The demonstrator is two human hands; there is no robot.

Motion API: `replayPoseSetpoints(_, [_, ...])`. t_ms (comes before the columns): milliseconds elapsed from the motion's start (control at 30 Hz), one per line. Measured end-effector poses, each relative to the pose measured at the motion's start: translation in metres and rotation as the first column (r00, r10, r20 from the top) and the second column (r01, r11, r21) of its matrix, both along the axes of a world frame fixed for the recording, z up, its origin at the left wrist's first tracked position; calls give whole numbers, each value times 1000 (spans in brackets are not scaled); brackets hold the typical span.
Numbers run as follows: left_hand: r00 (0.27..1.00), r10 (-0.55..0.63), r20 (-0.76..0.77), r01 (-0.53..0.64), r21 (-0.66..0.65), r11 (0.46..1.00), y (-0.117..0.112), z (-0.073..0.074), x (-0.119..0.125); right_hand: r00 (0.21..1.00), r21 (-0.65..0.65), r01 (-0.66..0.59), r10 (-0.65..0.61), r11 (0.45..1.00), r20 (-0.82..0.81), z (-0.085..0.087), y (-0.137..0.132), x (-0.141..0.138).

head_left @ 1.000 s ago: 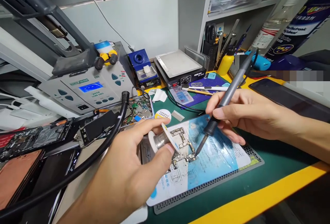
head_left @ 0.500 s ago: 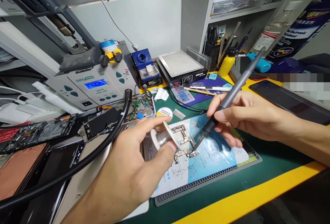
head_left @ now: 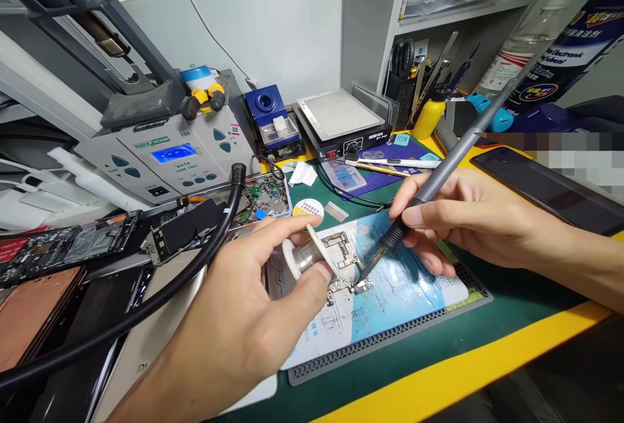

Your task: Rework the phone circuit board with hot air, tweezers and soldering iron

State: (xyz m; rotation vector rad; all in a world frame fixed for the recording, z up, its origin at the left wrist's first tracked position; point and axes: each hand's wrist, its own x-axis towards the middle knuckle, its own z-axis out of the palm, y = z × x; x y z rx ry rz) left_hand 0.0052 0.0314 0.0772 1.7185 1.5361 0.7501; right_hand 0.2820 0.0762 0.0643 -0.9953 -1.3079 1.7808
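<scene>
Between the thumb and fingers of my left hand (head_left: pixel 258 299) is a small white spool of solder wire (head_left: pixel 305 256), its silvery windings showing. My right hand (head_left: pixel 453 215) grips a dark grey soldering iron (head_left: pixel 433 179) like a pen, its handle slanting up to the right. The iron's tip points down at a small phone circuit board (head_left: pixel 361 286), at or just above it; I cannot tell if they touch. The spool and my left thumb hide part of the board. Under the board lies a blue and white printed sheet (head_left: pixel 404 306) on a grey mat (head_left: pixel 390 340).
A hot air station (head_left: pixel 175 156) with a thick black hose (head_left: pixel 195 280) stands at left, near phone parts (head_left: pixel 73 247). Behind are a blue soldering iron stand (head_left: pixel 266 108) and a heating plate (head_left: pixel 341 117). A yellow bottle (head_left: pixel 429 114) and dark phone (head_left: pixel 546 189) are at right.
The soldering iron's tip has shifted slightly left and up along the circuit board. The whole view has moved a little. Both hands keep their holds.
</scene>
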Motion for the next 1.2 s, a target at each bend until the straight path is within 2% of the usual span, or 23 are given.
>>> replayPoseSetpoints(100, [1000, 29, 0, -29, -23, 999, 0, -1, 0, 1000, -1, 10, -10, 1000, 5, 1, -1, -1])
replayPoseSetpoints(500, [998, -31, 52, 31, 13, 999, -3, 0, -1, 1000, -13, 14, -13, 1000, 6, 1, 2, -4])
replayPoseSetpoints(867, [1000, 1, 3, -1, 49, 999, 0, -1, -1, 999, -7, 32, -32, 999, 10, 2, 2, -3])
replayPoseSetpoints(1067, [998, -31, -47, 41, 222, 974, -16, -7, -9, 995, 71, 103, -102, 992, -13, 3, -9, -1])
replayPoseSetpoints(1200, [991, -75, -111, 112, 385, 916, -35, -21, -22, 969, 246, 237, -246, 940, 5, 8, -22, -3])
